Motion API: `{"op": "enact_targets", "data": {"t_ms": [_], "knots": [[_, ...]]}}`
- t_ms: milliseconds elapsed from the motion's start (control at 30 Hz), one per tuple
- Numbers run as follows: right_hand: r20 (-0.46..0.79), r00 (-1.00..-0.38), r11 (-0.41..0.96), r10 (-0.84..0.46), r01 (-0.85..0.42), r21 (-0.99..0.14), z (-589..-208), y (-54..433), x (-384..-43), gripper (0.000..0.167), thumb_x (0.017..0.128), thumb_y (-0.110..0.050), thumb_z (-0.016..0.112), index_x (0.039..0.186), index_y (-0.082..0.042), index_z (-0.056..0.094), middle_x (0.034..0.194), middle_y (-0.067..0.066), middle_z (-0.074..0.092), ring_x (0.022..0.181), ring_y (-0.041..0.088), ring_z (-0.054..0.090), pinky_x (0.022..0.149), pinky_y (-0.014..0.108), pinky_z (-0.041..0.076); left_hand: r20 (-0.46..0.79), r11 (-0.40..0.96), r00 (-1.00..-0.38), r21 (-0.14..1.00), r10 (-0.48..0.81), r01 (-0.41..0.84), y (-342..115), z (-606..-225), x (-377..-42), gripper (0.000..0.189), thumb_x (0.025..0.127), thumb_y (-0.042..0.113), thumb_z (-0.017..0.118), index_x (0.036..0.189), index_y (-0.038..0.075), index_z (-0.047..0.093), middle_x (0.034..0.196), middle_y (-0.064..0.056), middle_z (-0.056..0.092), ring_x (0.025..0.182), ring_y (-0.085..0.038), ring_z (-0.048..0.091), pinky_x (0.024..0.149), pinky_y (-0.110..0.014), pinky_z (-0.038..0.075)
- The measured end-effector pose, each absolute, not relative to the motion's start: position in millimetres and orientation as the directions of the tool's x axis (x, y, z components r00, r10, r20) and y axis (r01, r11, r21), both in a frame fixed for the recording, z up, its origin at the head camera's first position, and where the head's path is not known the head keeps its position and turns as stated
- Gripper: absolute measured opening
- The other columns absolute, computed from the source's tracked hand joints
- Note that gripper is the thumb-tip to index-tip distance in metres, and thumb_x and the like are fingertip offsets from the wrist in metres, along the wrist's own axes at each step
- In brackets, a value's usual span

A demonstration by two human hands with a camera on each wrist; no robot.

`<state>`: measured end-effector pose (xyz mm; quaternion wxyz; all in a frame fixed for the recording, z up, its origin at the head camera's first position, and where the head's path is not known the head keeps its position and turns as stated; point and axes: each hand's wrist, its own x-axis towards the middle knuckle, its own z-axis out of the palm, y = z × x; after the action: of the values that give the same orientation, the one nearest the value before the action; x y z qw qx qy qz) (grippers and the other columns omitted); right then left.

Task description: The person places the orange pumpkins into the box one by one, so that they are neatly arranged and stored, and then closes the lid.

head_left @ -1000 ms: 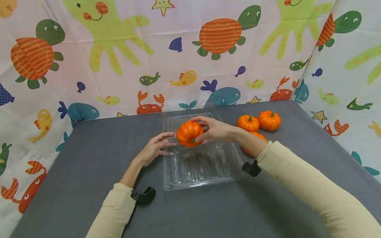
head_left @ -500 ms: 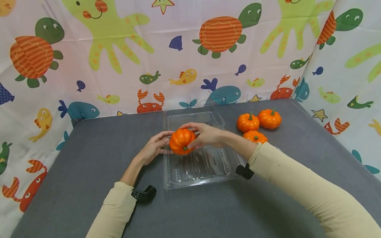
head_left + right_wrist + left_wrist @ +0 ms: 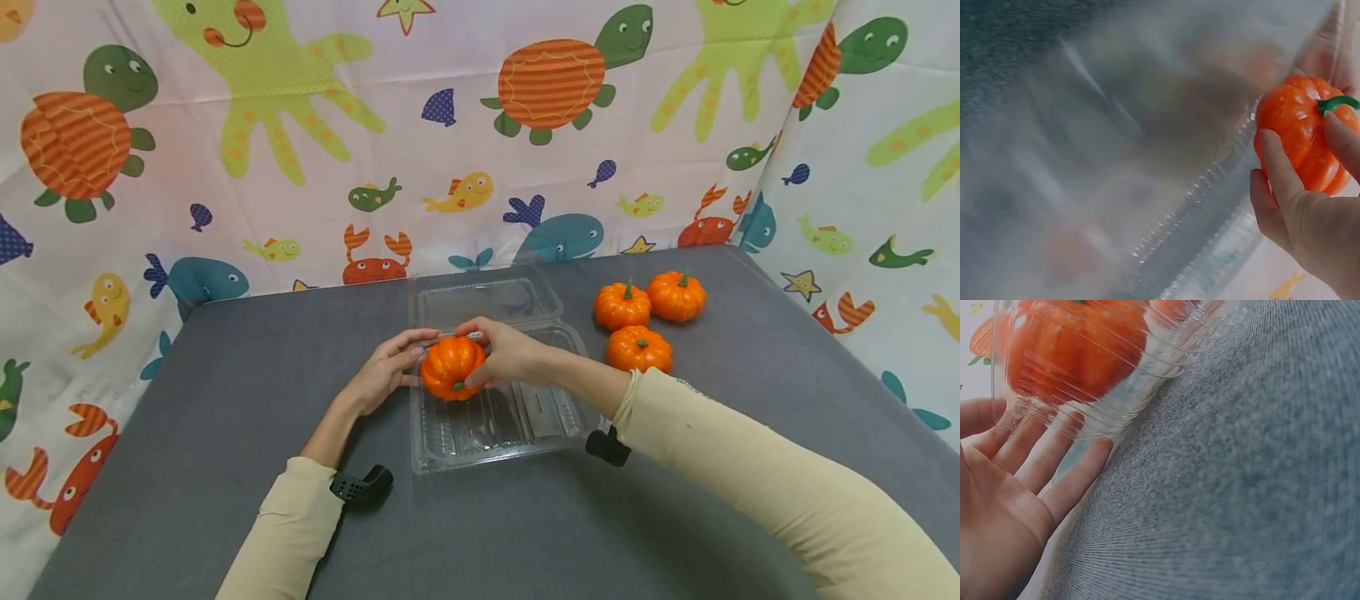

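Note:
My right hand [image 3: 513, 354] holds a small orange pumpkin [image 3: 452, 367] with a green stem inside the left part of a clear plastic clamshell container [image 3: 491, 454]. In the right wrist view, the thumb lies by the stem and the fingers [image 3: 1282, 164] curl against the pumpkin's side. My left hand [image 3: 382, 371] rests at the container's left edge. Seen from the left wrist, its fingers [image 3: 1075, 475] extend fairly straight and touch the clear wall, through which the pumpkin [image 3: 1075, 350] shows.
The container's lid [image 3: 487, 300] lies folded back toward the patterned curtain. Right of the container, several [image 3: 639, 348] would be too many: three more pumpkins [image 3: 622, 307] sit grouped on the grey tabletop [image 3: 300, 358]. A sea-animal curtain [image 3: 315, 208] borders the back and right side.
My right hand has brought the pumpkin left and nearer, lower into the container beside the left hand. The left hand has stayed almost still.

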<state>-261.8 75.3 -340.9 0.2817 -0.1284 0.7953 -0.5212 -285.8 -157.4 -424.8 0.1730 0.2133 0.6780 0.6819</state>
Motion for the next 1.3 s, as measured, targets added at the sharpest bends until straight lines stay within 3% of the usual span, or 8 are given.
{"op": "enact_targets", "data": {"t_ms": [300,533,900,1300], "knots": [[-0.332,-0.838,0.426,-0.433,0.134,-0.895,-349.6,74.1,-258.2,0.065,0.08,0.011,0.069,0.136,-0.011,0.046,0.127,0.02,0.048,0.107,0.033,0.053,0.084,0.043,0.051,0.074,-0.023,-0.84,0.997,0.538,0.073,-157.4,-425.3,-285.8,0.043,0.101,0.016,0.041,0.14,-0.003,0.038,0.144,-0.021,0.038,0.116,-0.028,0.049,0.079,-0.036,0.052],[-0.326,-0.853,0.42,-0.408,0.142,-0.896,-355.0,73.3,-257.7,0.067,0.08,0.007,0.071,0.137,-0.013,0.043,0.123,0.02,0.051,0.096,0.03,0.055,0.079,0.04,0.052,0.062,-0.012,-0.844,0.998,0.533,0.065,-157.5,-426.2,-284.6,0.043,0.101,0.016,0.04,0.14,-0.003,0.038,0.144,-0.019,0.038,0.12,-0.032,0.046,0.08,-0.037,0.051],[-0.338,-0.87,0.403,-0.36,0.182,-0.897,-355.2,78.2,-256.9,0.072,0.081,0.003,0.072,0.14,-0.013,0.036,0.122,0.02,0.048,0.09,0.029,0.059,0.073,0.037,0.055,0.06,-0.008,-0.847,0.998,0.529,0.065,-155.5,-425.6,-285.7,0.043,0.101,0.016,0.04,0.14,-0.003,0.039,0.143,-0.019,0.039,0.12,-0.031,0.046,0.08,-0.038,0.05],[-0.355,-0.852,0.387,-0.386,0.2,-0.9,-349.1,84.6,-258.0,0.076,0.082,0.004,0.071,0.145,-0.014,0.031,0.129,0.021,0.042,0.094,0.03,0.061,0.077,0.041,0.054,0.063,-0.032,-0.846,0.998,0.529,0.054,-156.0,-425.7,-285.7,0.042,0.102,0.014,0.038,0.139,-0.005,0.038,0.143,-0.021,0.039,0.117,-0.024,0.049,0.079,-0.037,0.051]]}}
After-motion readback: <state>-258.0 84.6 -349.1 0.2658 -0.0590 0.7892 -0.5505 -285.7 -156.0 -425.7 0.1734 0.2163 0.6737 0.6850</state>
